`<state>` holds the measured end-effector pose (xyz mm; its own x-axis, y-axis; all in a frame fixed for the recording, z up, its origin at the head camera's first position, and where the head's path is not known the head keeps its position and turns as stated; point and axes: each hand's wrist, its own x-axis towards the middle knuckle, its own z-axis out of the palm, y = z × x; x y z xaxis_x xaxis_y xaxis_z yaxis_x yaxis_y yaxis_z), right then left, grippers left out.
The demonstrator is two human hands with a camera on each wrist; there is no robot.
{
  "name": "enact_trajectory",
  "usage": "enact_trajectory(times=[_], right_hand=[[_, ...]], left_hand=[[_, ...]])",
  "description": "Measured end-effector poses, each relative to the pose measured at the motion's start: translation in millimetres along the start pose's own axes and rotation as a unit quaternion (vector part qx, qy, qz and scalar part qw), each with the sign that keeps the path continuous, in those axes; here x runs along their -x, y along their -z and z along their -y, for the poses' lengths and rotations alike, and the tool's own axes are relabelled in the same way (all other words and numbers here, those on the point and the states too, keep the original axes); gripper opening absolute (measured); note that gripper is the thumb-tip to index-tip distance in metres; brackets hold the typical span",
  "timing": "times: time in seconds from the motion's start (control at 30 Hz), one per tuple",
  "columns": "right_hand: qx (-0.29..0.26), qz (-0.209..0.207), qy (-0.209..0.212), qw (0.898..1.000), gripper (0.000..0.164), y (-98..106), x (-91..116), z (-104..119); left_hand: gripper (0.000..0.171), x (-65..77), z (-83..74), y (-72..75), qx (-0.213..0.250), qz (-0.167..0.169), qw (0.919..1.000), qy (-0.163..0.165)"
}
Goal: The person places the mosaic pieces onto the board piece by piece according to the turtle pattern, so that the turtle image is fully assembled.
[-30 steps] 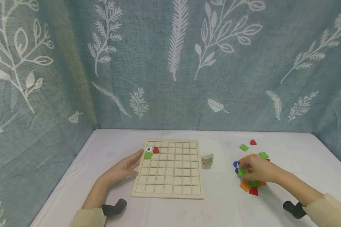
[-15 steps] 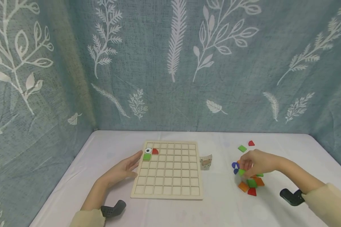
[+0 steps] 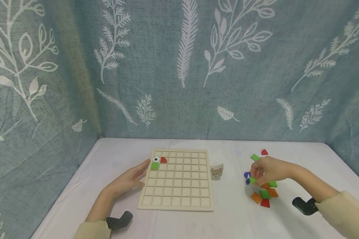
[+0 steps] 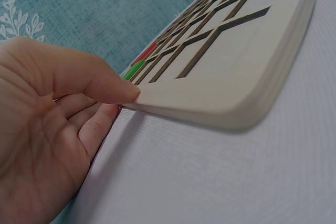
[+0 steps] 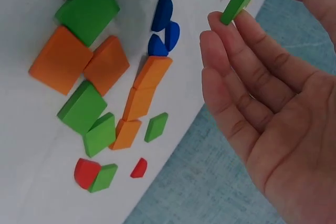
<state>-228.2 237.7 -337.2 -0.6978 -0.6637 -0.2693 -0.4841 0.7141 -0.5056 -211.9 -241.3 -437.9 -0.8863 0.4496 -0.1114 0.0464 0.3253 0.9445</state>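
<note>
A pale wooden grid board (image 3: 176, 208) lies on the table. In its upper left cells are a round white eye piece (image 3: 156, 159), a red quarter-round piece (image 3: 163, 160) and a green square tile (image 3: 155, 166). My left hand (image 3: 127, 177) touches the board's left edge, thumb and fingers spread along it. In the left wrist view the thumb (image 4: 123, 90) rests on the rim. My right hand (image 3: 273, 168) pinches another green tile (image 5: 239, 1) between thumb and fingertips, above the loose pieces at the right. In the right wrist view that tile is held on edge.
Loose orange squares (image 5: 60, 60), green tiles (image 5: 88, 10), red pieces (image 3: 265, 203) and blue rounded pieces (image 5: 161, 13) lie scattered below the right hand. A small patterned card (image 3: 216, 171) stands beside the board's right side. A blue-green curtain (image 3: 167, 109) hangs behind the table.
My right hand has lifted slightly from among the loose pieces with the green tile in its fingers. The left hand stays at the board's edge.
</note>
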Motion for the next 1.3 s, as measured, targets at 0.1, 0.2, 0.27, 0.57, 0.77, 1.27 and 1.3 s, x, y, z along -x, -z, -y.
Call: enact_trajectory(times=[0.1,0.2,0.27,0.57,0.77,1.27,1.3], right_hand=[[-0.003,0.003,-0.006,1.0,0.015,-1.8,-4.3,2.8],[-0.004,0.005,-0.004,1.0,0.013,-3.6,-10.1,6.3],[-0.003,0.006,0.002,1.0,0.012,-4.4,-15.4,9.0],[0.026,0.02,0.034,0.999,0.012,-2.4,-48.1,33.7],[0.042,0.025,0.061,0.997,0.011,-3.1,-69.4,50.9],[0.034,-0.012,0.144,0.989,0.011,-13.4,-113.3,89.5],[0.031,-0.014,0.141,0.989,0.011,-14.2,-116.1,91.8]], left_hand=[[0.091,-0.1,1.1,-0.1,0.004,0.0,1.0,0.003],[0.091,-0.4,1.5,-0.6,0.01,-0.002,0.9999,0.009],[0.091,-0.4,1.9,-0.8,0.014,-0.001,0.9998,0.01],[0.091,3.0,0.9,-0.3,0.014,-0.001,0.9999,0.009],[0.091,3.2,-0.6,-1.2,0.011,0.004,0.9999,0.006],[0.092,1.9,-4.3,-1.8,0.002,-0.004,0.9999,0.009],[0.092,2.2,-4.8,-1.9,0.002,-0.005,0.9999,0.01]])
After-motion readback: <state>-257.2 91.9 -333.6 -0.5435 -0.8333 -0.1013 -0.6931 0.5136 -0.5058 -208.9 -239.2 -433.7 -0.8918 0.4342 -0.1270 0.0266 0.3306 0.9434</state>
